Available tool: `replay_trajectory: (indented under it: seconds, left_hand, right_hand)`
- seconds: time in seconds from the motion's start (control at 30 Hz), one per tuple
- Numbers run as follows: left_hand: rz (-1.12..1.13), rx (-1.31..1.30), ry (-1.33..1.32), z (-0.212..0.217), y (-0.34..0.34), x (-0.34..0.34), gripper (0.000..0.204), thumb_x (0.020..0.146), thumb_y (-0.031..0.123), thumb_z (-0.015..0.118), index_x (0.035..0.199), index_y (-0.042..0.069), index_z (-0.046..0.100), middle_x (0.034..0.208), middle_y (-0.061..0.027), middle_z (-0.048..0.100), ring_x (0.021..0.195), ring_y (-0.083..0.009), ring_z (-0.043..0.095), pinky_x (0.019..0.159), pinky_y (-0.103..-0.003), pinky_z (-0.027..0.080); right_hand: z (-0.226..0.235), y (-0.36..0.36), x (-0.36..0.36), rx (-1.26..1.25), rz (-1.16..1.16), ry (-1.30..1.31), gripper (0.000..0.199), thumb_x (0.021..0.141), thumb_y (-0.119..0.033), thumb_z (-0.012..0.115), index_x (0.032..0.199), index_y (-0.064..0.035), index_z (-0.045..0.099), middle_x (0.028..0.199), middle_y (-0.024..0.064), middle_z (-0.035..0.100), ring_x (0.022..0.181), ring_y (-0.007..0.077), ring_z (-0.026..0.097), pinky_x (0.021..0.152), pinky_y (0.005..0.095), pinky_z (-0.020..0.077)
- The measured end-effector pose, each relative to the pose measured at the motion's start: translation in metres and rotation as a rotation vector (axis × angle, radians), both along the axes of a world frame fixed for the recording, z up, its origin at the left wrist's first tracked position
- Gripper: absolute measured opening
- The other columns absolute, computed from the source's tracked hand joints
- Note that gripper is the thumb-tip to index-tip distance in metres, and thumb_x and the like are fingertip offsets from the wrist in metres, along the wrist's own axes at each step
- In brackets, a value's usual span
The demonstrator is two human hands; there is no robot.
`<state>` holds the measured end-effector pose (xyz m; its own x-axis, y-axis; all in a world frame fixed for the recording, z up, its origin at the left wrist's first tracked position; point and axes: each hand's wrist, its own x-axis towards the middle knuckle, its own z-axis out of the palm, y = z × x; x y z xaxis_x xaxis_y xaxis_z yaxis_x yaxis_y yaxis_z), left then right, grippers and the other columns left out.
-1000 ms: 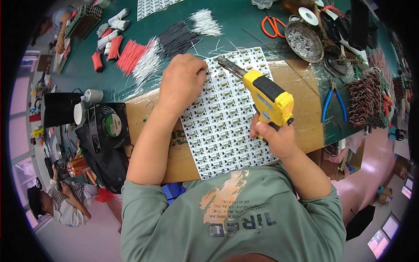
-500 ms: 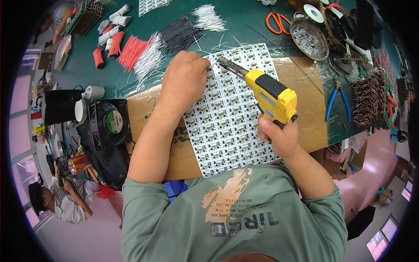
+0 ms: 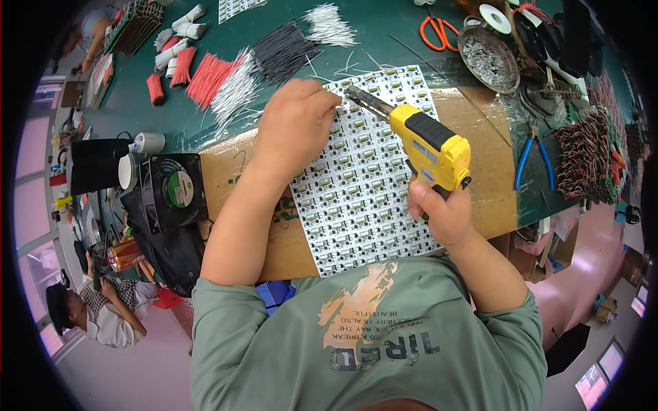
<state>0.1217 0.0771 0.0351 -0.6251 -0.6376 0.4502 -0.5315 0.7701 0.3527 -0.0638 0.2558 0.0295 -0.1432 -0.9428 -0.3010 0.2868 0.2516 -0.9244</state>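
A white panel of small repeated circuit boards (image 3: 367, 195) lies on a brown work mat in front of me. My right hand (image 3: 442, 209) grips the handle of a yellow and black soldering gun (image 3: 432, 147). Its dark tip points up and left, over the panel's upper left part. Close to that tip, my left hand (image 3: 296, 127) is closed in a pinch above the panel's upper left edge. What its fingertips hold is too small to make out. Behind that hand lie loose white wires (image 3: 235, 89), black wires (image 3: 284, 55) and red wires (image 3: 209, 81).
Blue-handled pliers (image 3: 534, 161) lie to the right beside a heap of wired boards (image 3: 588, 161). Orange scissors (image 3: 439, 34) and a metal dish of scraps (image 3: 488, 60) sit at the back right. A black fan (image 3: 173, 194) stands at left; farther off, a person (image 3: 103, 312) sits.
My left hand has shifted slightly right over the panel, toward the soldering gun's tip. The gun has moved a little to the right. Both hands keep their closed grips.
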Motion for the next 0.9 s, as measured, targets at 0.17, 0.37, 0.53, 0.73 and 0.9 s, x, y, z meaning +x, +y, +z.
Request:
replay_trajectory:
  seconds: [0.17, 0.37, 0.53, 0.73, 0.9]
  left_hand:
    - [0.046, 0.053, -0.091, -0.0044, -0.0003, 0.0014, 0.008, 0.076, 0.008, 0.069, 0.083, 0.008, 0.071, 0.081, -0.0058, 0.065, 0.083, -0.0256, 0.062, 0.072, -0.036, 0.051]
    - [0.055, 0.057, -0.117, -0.0072, -0.0033, 0.0023, 0.009, 0.076, 0.007, 0.067, 0.084, 0.008, 0.071, 0.081, -0.0059, 0.065, 0.084, -0.0262, 0.062, 0.074, -0.036, 0.051]
    - [0.049, 0.058, -0.109, -0.0074, -0.0025, 0.0012, 0.009, 0.076, 0.007, 0.066, 0.084, 0.007, 0.071, 0.083, -0.0066, 0.065, 0.085, -0.0268, 0.062, 0.074, -0.037, 0.051]
    - [0.054, 0.049, -0.108, -0.0074, -0.0015, 0.0012, 0.010, 0.076, 0.006, 0.066, 0.085, 0.006, 0.071, 0.084, -0.0071, 0.065, 0.085, -0.0268, 0.062, 0.076, -0.037, 0.051]
    - [0.047, 0.050, -0.130, -0.0072, -0.0022, 0.0011, 0.010, 0.076, 0.006, 0.066, 0.085, 0.006, 0.070, 0.084, -0.0072, 0.064, 0.085, -0.0270, 0.062, 0.076, -0.037, 0.051]
  right_hand:
    - [0.0019, 0.0011, 0.0013, -0.007, -0.004, 0.007, 0.021, 0.087, -0.015, 0.066, 0.101, -0.0013, 0.058, 0.072, -0.0040, 0.054, 0.059, 0.0031, 0.047, 0.052, 0.0211, 0.0400]
    - [0.0033, -0.0012, 0.0014, 0.006, 0.004, 0.017, 0.022, 0.087, -0.015, 0.066, 0.103, -0.0010, 0.058, 0.073, -0.0041, 0.054, 0.060, 0.0027, 0.046, 0.052, 0.0213, 0.0399]
    - [0.0046, -0.0020, 0.0009, 0.025, 0.004, 0.014, 0.025, 0.088, -0.016, 0.066, 0.105, -0.0005, 0.058, 0.073, -0.0041, 0.054, 0.060, 0.0031, 0.047, 0.052, 0.0219, 0.0402]
    - [0.0062, -0.0021, 0.0011, 0.021, 0.026, 0.078, 0.032, 0.087, -0.018, 0.066, 0.111, 0.0011, 0.056, 0.080, -0.0023, 0.056, 0.067, 0.0043, 0.049, 0.059, 0.0223, 0.0426]
    - [0.0057, -0.0020, -0.0002, 0.020, 0.049, 0.095, 0.035, 0.088, -0.017, 0.066, 0.116, 0.0016, 0.056, 0.086, -0.0004, 0.058, 0.074, 0.0060, 0.051, 0.066, 0.0242, 0.0450]
